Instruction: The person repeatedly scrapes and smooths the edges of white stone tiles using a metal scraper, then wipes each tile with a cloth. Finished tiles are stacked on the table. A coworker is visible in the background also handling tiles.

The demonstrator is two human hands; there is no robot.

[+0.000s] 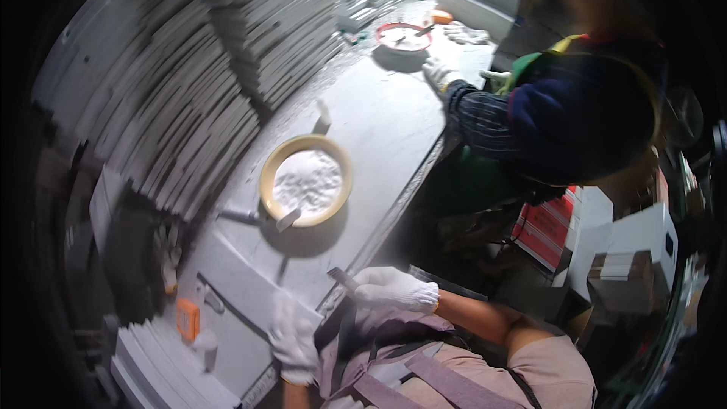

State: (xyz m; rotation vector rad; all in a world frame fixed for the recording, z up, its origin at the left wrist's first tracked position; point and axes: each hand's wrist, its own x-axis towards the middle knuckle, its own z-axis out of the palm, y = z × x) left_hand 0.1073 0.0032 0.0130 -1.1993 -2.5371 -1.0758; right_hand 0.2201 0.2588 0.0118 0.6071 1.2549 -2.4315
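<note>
My right hand, in a white knit glove, is closed around a small flat-bladed scraper near the table's front edge. My left hand, gloved the same way, is over the near edge of a white board. It is smeared by motion, so its fingers cannot be made out. Beyond the hands, a yellow bowl stands on the white-dusted table. White powder or paste fills much of it. Another flat-bladed tool lies across its near rim.
Tall stacks of white boards line the left side. More boards lie at lower left by an orange object. A co-worker reaches toward a red-rimmed bowl at the far end. Cardboard boxes stand at right.
</note>
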